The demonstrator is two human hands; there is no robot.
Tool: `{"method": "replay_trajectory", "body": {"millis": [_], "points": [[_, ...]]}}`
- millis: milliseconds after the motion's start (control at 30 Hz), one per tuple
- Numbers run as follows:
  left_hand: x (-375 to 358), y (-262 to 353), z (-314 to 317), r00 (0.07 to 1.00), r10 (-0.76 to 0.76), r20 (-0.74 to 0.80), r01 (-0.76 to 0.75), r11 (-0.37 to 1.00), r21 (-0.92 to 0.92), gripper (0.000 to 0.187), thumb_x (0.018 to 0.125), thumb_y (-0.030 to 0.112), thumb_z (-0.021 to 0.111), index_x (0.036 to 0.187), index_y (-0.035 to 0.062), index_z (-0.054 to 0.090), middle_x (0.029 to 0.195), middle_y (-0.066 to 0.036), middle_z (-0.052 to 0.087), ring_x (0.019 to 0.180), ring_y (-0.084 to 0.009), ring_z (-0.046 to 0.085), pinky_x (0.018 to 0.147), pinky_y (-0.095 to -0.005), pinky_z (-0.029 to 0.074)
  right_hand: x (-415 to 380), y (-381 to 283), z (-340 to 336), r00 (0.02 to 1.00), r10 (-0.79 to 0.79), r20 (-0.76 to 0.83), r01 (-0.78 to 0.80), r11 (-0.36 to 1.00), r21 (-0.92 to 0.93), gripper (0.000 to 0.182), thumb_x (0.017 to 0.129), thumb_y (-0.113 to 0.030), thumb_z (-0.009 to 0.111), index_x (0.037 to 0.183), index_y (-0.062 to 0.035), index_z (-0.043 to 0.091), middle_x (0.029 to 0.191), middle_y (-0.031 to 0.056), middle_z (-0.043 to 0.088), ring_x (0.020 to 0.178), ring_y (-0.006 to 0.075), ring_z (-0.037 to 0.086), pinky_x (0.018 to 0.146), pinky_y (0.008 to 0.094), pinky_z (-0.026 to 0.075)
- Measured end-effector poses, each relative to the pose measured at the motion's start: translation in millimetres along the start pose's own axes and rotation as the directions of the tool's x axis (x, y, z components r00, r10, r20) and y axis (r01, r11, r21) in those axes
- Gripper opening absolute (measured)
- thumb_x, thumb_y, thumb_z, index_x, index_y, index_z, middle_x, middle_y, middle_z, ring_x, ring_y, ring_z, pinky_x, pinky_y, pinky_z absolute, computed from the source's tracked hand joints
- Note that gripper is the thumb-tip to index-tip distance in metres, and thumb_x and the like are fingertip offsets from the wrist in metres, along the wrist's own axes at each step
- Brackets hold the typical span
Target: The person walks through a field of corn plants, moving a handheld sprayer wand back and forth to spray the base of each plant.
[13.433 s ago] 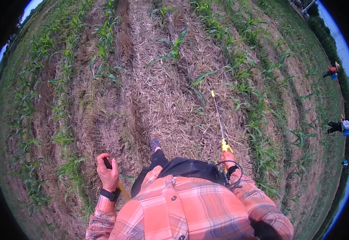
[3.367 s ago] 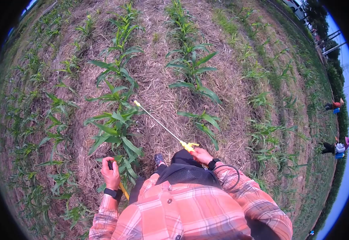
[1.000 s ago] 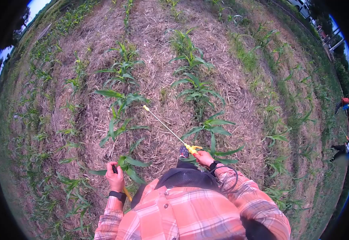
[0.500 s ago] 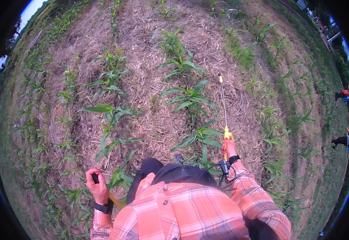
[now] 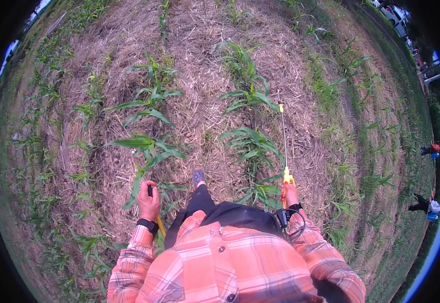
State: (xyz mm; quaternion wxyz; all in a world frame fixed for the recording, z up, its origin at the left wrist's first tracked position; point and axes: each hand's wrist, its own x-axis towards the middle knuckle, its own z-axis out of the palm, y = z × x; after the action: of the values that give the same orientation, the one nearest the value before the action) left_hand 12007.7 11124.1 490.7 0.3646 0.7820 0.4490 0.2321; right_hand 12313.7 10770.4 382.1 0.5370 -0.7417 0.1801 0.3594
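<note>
My right hand (image 5: 290, 195) is wrapped round the yellow handle of a spray wand (image 5: 284, 137). Its thin metal tube points forward to a yellow nozzle, just right of a row of young corn plants (image 5: 252, 142). A dark hose (image 5: 300, 228) loops by the wrist. At the left, my left hand (image 5: 149, 204) is closed on the black grip of a lever (image 5: 150, 191); a yellow bar (image 5: 161, 227) runs back from it beside my hip. Corn leaves (image 5: 141, 144) stand just ahead of this hand.
Dry straw (image 5: 199, 101) covers the soil between the corn rows. My shoe (image 5: 198, 177) is planted between two rows. Grassy weeds (image 5: 326, 91) grow to the right. Two other people, one in a red top (image 5: 435, 148), are at the far right edge.
One foot has come forward between the rows. My left hand has moved up and to the right with the lever. The wand's nozzle sits slightly lower in view.
</note>
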Motion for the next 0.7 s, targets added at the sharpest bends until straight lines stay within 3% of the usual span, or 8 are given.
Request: {"method": "replay_trajectory", "body": {"millis": [100,167,333,500,567,633,700], "points": [[32,-13,4,0.998,-0.07,-0.005,0.07,0.997,-0.041,0.007,0.073,0.002,0.047,0.08,0.0048,0.047,0.065,-0.008,0.049,0.054,-0.0184,0.048,0.052,-0.0286,0.038,5,-31,52,0.994,0.004,0.106,0.007,0.995,-0.099,0.025,0.083,-0.03,0.043,0.079,-0.0053,0.048,0.054,0.0,0.043,0.037,0.0085,0.038,0.03,0.0213,0.03],[54,-24,8,0.999,-0.003,-0.032,0.002,1.0,-0.028,0.007,0.073,0.002,0.047,0.08,0.0047,0.047,0.063,-0.007,0.048,0.053,-0.0179,0.047,0.05,-0.0286,0.038,10,-45,85,0.985,0.001,0.172,0.037,0.975,-0.218,0.025,0.082,-0.03,0.043,0.078,-0.0063,0.048,0.054,-0.001,0.043,0.039,0.0071,0.038,0.032,0.0205,0.03],[99,-13,-13,0.995,-0.095,-0.026,0.093,0.991,-0.095,0.007,0.075,0.002,0.048,0.081,0.005,0.047,0.058,-0.002,0.045,0.051,-0.0093,0.045,0.046,-0.0244,0.036,2,-88,164,0.912,0.053,0.407,0.155,0.874,-0.46,0.024,0.082,-0.031,0.044,0.076,-0.0084,0.048,0.053,-0.0021,0.044,0.039,0.0063,0.038,0.033,0.0206,0.03],[118,16,-57,0.996,-0.036,-0.085,0.026,0.993,-0.117,0.007,0.076,0.001,0.047,0.082,0.0044,0.046,0.063,-0.001,0.044,0.052,-0.0088,0.041,0.047,-0.0224,0.035,2,-113,204,0.803,0.081,0.59,0.354,0.732,-0.582,0.03,0.08,-0.033,0.048,0.069,-0.0054,0.052,0.056,0.0003,0.05,0.045,0.0092,0.044,0.043,0.0247,0.035],[113,31,-87,0.98,-0.165,-0.108,0.144,0.973,-0.183,0.007,0.076,0.001,0.047,0.082,0.0037,0.045,0.068,-0.001,0.044,0.059,-0.0075,0.042,0.054,-0.0202,0.035,5,-120,213,0.751,0.08,0.656,0.406,0.727,-0.554,0.03,0.08,-0.034,0.049,0.069,-0.0057,0.052,0.055,-0.0002,0.049,0.046,0.0093,0.044,0.044,0.0245,0.035],[115,35,-105,0.978,-0.154,-0.143,0.117,0.964,-0.238,0.008,0.076,0.001,0.047,0.083,0.0039,0.045,0.07,-0.001,0.045,0.061,-0.0072,0.042,0.055,-0.0193,0.035,5,-134,221,0.746,0.143,0.651,0.365,0.729,-0.579,0.03,0.079,-0.034,0.049,0.069,-0.0059,0.052,0.055,-0.0001,0.049,0.048,0.0096,0.045,0.045,0.0248,0.036],[121,40,-104,0.962,-0.188,-0.197,0.14,0.962,-0.234,0.008,0.076,0.001,0.048,0.083,0.0039,0.045,0.07,-0.001,0.046,0.061,-0.0072,0.042,0.055,-0.0194,0.035,21,-142,226,0.68,0.17,0.714,0.451,0.67,-0.589,0.029,0.079,-0.033,0.049,0.068,-0.0062,0.051,0.056,0.0015,0.05,0.05,0.01,0.047,0.046,0.0255,0.036]]}}
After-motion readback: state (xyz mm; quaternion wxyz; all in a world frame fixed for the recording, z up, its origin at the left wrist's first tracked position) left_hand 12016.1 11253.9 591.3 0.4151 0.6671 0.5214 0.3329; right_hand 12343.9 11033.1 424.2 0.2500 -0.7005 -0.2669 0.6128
